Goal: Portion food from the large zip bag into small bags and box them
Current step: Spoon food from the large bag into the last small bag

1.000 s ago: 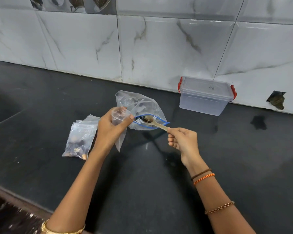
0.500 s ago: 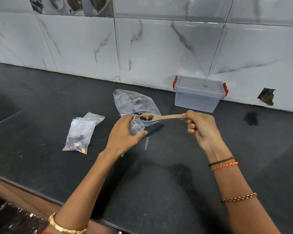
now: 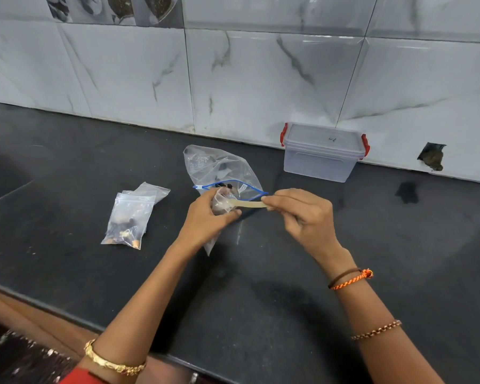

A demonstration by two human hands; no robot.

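My left hand (image 3: 205,217) grips a small clear bag (image 3: 221,204) by its mouth above the black counter. My right hand (image 3: 305,214) pinches the handle of a wooden spoon (image 3: 247,203), whose bowl is tipped inside the small bag's mouth. Just behind lies the large zip bag (image 3: 219,167) with a blue zip edge, open, a few dark pieces showing at its mouth. A filled small bag (image 3: 128,220) lies flat to the left, with another small bag (image 3: 153,191) partly under it. The clear box (image 3: 322,156) with red clips stands lidded against the wall.
The black counter (image 3: 288,273) runs to a front edge near me. A marble-tiled wall (image 3: 233,79) backs it. A dark hole (image 3: 431,159) is in the tile at right and a dark stain (image 3: 406,192) marks the counter below it.
The spoon left the large zip bag carrying dark pieces, and its bowl now sits inside the small bag's mouth. My right hand swung rightward, and my left hand lowered the small bag.
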